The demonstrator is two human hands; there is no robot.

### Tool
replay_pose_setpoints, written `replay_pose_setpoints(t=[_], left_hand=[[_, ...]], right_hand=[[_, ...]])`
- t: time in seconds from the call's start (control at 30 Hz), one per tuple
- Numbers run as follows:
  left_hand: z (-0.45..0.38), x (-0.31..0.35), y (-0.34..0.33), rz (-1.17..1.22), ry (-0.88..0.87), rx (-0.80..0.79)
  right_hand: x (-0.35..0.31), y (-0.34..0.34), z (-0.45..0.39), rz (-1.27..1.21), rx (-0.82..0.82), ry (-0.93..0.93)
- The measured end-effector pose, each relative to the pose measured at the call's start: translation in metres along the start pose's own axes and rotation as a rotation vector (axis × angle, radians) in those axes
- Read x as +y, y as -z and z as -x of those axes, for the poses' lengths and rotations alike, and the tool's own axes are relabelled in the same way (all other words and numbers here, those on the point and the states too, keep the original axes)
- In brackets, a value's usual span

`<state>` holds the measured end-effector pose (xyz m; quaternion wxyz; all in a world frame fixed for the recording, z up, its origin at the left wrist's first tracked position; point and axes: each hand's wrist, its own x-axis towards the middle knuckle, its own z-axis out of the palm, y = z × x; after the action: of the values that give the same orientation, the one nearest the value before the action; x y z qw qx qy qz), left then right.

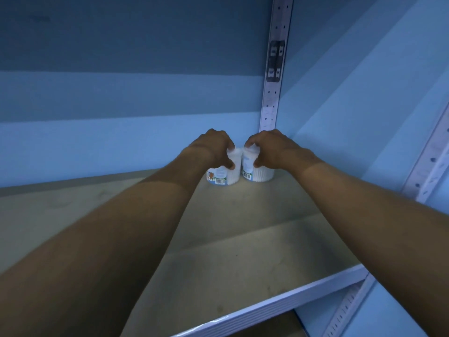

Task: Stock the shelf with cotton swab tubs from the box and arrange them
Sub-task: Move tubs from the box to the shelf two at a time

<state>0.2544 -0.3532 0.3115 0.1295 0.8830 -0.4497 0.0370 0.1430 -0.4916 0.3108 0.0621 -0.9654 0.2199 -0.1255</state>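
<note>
I note the left hand (213, 148) curled over the left tub (222, 175), the right hand (267, 149) likewise gripping the right tub (260, 173); both stand touching at the shelf (243, 239) back corner. I judge them light, rigid, slick plastic; grip the sides. Count: two tubs, two hands

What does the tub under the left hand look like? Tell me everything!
The left tub is a small round clear plastic tub packed with white cotton swabs. Its blue-and-white label shows a barcode and a little picture. It stands upright at the back of the shelf, beside the second tub. The left hand grips its top.
</note>
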Motion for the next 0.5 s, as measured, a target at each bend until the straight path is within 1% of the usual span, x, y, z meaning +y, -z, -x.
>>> replay_pose_setpoints(t=[0.13, 0.33, 0.5], left_hand=[[-0.017, -0.001, -0.005, -0.012, -0.006, 0.017], [-0.037, -0.004, -0.009, -0.039, -0.033, 0.037], [-0.050, -0.006, -0.012, -0.012, -0.014, 0.048]], right_hand=[[0.005, -0.005, -0.016, 0.015, 0.013, -0.015], [0.014, -0.006, -0.034, 0.073, 0.021, 0.022], [0.020, -0.009, -0.046, 0.099, 0.016, 0.030]])
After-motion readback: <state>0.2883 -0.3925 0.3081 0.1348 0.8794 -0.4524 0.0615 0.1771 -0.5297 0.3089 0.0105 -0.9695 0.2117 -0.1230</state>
